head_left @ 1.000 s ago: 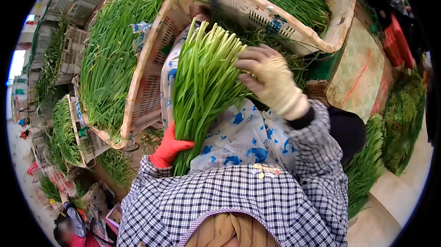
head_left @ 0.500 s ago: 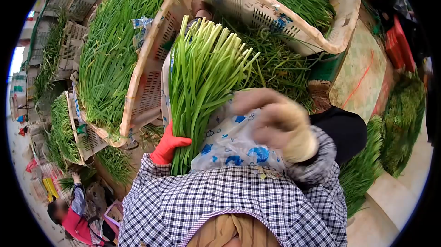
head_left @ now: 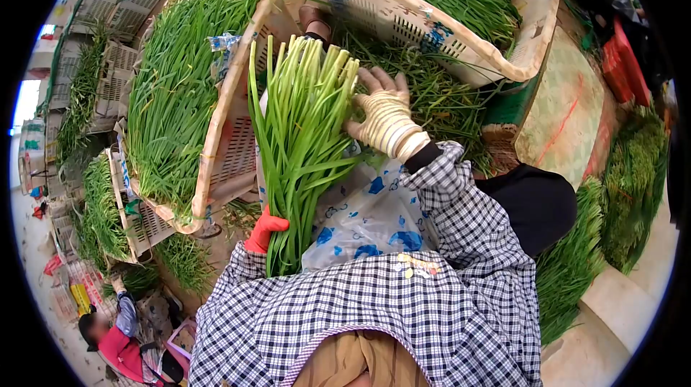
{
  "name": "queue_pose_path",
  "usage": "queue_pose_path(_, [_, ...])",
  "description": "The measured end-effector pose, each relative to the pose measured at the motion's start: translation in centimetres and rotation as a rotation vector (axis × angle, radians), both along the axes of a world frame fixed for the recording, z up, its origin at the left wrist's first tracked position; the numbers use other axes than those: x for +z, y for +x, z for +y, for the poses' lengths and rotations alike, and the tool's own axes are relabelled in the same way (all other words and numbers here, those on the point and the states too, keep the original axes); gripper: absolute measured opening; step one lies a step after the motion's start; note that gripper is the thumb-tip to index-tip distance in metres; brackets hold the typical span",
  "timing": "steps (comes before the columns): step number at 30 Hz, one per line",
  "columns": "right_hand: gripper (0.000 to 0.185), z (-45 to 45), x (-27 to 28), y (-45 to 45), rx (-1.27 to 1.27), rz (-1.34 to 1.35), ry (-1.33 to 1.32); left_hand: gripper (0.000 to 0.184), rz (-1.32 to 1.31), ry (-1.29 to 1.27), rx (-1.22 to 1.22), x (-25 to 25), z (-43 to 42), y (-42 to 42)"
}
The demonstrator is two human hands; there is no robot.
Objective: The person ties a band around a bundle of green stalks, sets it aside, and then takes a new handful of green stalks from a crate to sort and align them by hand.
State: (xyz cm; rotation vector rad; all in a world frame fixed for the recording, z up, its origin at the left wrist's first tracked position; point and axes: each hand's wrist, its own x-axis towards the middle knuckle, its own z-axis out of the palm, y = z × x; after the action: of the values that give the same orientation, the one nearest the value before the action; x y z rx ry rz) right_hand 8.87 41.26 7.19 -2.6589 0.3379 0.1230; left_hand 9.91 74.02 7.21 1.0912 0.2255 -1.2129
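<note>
A thick bunch of long green stalks (head_left: 302,120) stands over my lap, its pale cut ends pointing away from me. My left hand (head_left: 267,231), in a red glove, is wrapped round the lower, leafy part of the bunch. At the bunch's upper right side is my right hand (head_left: 385,113), in a cream glove, its fingers apart and the fingertips close to the pale ends. Beneath the bunch, a clear plastic apron with blue prints (head_left: 367,221) covers my lap.
Crates full of green stalks stand at the left (head_left: 209,149) and top (head_left: 403,9). Loose greens (head_left: 439,92) lie beyond my lap. More bundles (head_left: 576,264) are at the right. A person in a pink top (head_left: 122,351) is at the lower left.
My right hand swung down toward me, then back up to the bunch's right side. The bunch's top has shifted left. My left hand has kept its hold.
</note>
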Motion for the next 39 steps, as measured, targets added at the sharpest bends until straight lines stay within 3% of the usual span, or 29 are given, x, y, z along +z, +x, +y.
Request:
queue_pose_path(5, [0.04,1.2,-2.3,0.1,-0.304,-0.319,0.508,0.074,0.011,-0.005,-0.097,-1.7,1.2,0.5])
queue_pose_path(9, [0.03,0.8,-1.9,0.5,-0.193,-0.28,0.01,0.073,0.004,-0.023,-0.063,0.3,-0.3,0.2])
queue_pose_path(10, [0.039,0.4,0.3,0.4,-0.13,-0.073,-0.07,0.073,-0.018,-0.003,-0.059,0.4,-0.4,0.2])
queue_pose_path(11, [0.039,0.1,-0.9,0.5,-0.125,-0.072,-0.071,0.073,-0.018,-0.004,-0.054,-0.1,0.0,0.3])
queue_pose_path(13, [0.048,-1.5,-6.1,1.1,-0.222,-0.423,0.106,0.066,-0.019,-0.05,-0.107,-1.3,1.0,0.7])
queue_pose_path(16, [0.024,-4.9,-6.7,1.9,-0.398,-0.807,0.722,0.063,-0.059,-0.029,-0.111,-0.9,0.6,0.7])
queue_pose_path(18, [0.02,-9.5,-6.0,1.3,-0.523,-0.884,0.926,0.062,-0.051,-0.01,-0.098,0.0,-0.1,0.4])
queue_pose_path(21, [0.024,-15.7,0.8,-2.5,-0.498,-1.14,1.334,0.061,-0.049,0.009,-0.098,0.0,-0.2,0.5])
queue_pose_path(24, [0.03,-20.2,5.3,-8.6,-0.535,-1.172,0.852,0.06,-0.048,0.023,-0.102,0.0,0.0,0.5])
queue_pose_path(29, [0.032,-19.8,13.7,-17.1,-0.78,-1.461,0.877,0.069,0.001,-0.039,-0.027,0.2,-0.3,0.3])
queue_pose_path(30, [0.033,-19.5,14.1,-18.0,-0.764,-1.522,0.845,0.058,-0.044,-0.009,-0.113,0.4,-0.3,0.5])
queue_pose_path(31, [0.033,-18.6,14.1,-17.3,-0.768,-1.525,0.838,0.057,-0.066,0.0,-0.15,0.5,-0.2,0.6])
queue_pose_path(33, [0.032,-16.6,13.9,-16.1,-0.988,-1.332,0.443,0.055,-0.069,-0.026,-0.146,0.6,-0.3,0.7])
queue_pose_path(35, [0.037,-15.0,10.3,-17.7,-0.569,-1.162,0.844,0.053,-0.055,-0.084,-0.101,0.6,-0.9,0.9])
queue_pose_path(37, [0.038,-13.3,5.5,-16.9,-0.608,-0.482,-0.121,0.052,-0.028,-0.174,-0.039,0.4,-1.5,1.0])
queue_pose_path(38, [0.032,-9.6,8.0,-14.1,-0.692,-0.657,0.666,0.051,-0.017,-0.221,-0.007,0.1,-1.6,1.0])
queue_pose_path(39, [0.025,-7.8,7.7,-12.7,-0.64,-0.647,0.812,0.05,0.0,-0.274,0.018,-0.1,-2.3,0.8])
